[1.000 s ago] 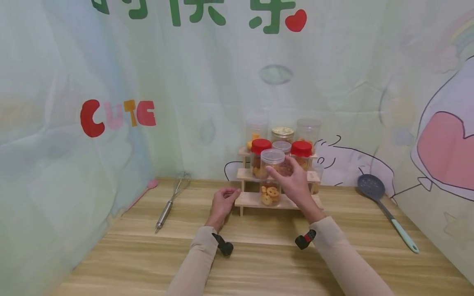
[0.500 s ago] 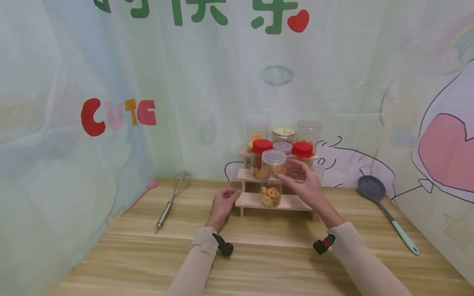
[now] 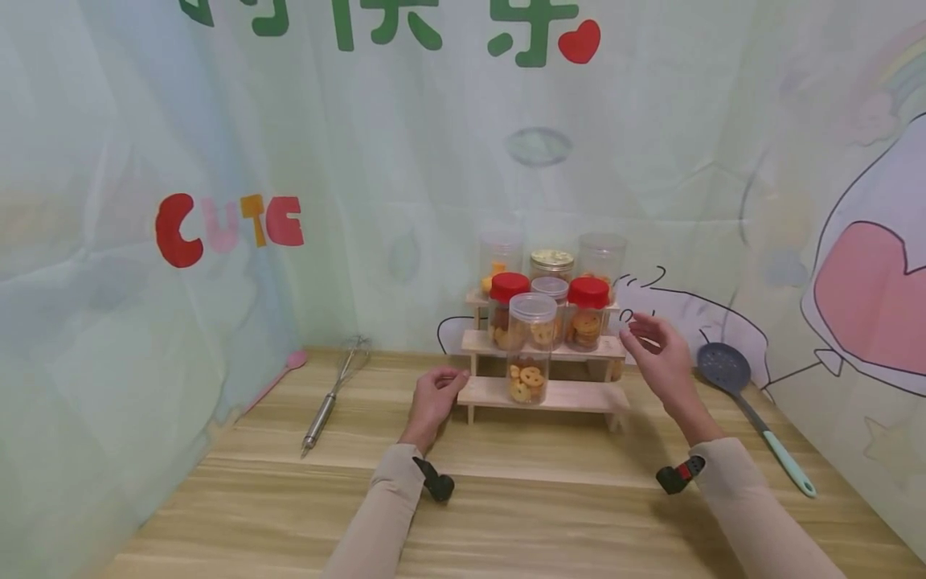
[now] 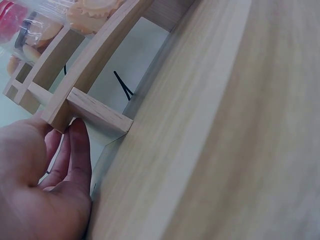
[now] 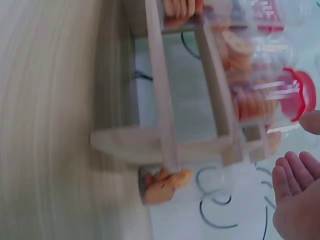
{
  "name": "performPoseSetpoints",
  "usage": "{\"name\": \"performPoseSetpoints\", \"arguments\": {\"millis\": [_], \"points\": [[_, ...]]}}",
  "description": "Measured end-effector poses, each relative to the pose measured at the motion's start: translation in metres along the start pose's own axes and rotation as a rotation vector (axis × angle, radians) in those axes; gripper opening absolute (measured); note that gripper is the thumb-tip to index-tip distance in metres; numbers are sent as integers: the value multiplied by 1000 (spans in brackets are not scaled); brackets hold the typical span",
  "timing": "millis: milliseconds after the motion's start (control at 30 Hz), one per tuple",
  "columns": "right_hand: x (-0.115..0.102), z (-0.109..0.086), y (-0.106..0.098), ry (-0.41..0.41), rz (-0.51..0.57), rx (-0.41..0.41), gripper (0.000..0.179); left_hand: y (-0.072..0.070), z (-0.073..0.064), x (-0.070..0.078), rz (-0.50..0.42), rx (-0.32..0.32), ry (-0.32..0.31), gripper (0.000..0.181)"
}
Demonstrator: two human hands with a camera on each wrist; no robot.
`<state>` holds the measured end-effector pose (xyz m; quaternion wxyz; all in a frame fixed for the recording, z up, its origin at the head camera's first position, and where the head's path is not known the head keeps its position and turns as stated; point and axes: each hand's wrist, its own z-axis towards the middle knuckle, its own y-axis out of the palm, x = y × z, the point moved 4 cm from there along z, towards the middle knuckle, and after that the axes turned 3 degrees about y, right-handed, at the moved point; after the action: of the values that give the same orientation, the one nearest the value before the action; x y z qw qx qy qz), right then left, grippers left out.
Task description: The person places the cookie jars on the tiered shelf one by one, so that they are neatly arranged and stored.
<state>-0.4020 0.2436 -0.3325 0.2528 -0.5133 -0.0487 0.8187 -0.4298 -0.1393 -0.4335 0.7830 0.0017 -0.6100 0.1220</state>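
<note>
A three-tier wooden display rack [image 3: 579, 396] holds several clear jars of cookies. At the left end of its lowest step, my left hand [image 3: 434, 404] grips the board's edge, with fingertips at its underside in the left wrist view [image 4: 60, 172]. On that step stands a tall clear jar [image 3: 528, 354] with ring-shaped cookies at its bottom and a clear lid. To the rack's right, my right hand [image 3: 661, 366] hovers with relaxed fingers and nothing in them, close to a red-lidded jar [image 3: 587, 322] on the middle step. Another red-lidded jar [image 3: 510, 287] stands left on that step.
Jars with clear and gold lids [image 3: 552, 259] stand on the top step. Behind the rack's right end is another cookie jar [image 5: 162, 187]. A whisk [image 3: 329, 406] and a pink spoon [image 3: 292, 362] lie left; a slotted ladle [image 3: 726, 368] lies right. Printed cloth hangs behind.
My right hand has let go of the tall clear jar and moved away to the right. The jar stays on the lowest step, and my left hand keeps its place.
</note>
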Motion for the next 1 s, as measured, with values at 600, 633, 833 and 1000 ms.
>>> {"name": "performPoseSetpoints", "arguments": {"millis": [600, 633, 833, 1000], "points": [[58, 35, 12, 272, -62, -159, 82, -1, 1, -8, -14, 7, -20, 32], [59, 37, 13, 280, -60, -173, 85, -1, 1, -9, -14, 8, -19, 32], [61, 47, 21, 303, -96, -260, 97, 0, 2, -7, -15, 4, -16, 32], [57, 57, 25, 299, -105, -273, 91, -1, 4, -4, -10, -8, -29, 32]]}}
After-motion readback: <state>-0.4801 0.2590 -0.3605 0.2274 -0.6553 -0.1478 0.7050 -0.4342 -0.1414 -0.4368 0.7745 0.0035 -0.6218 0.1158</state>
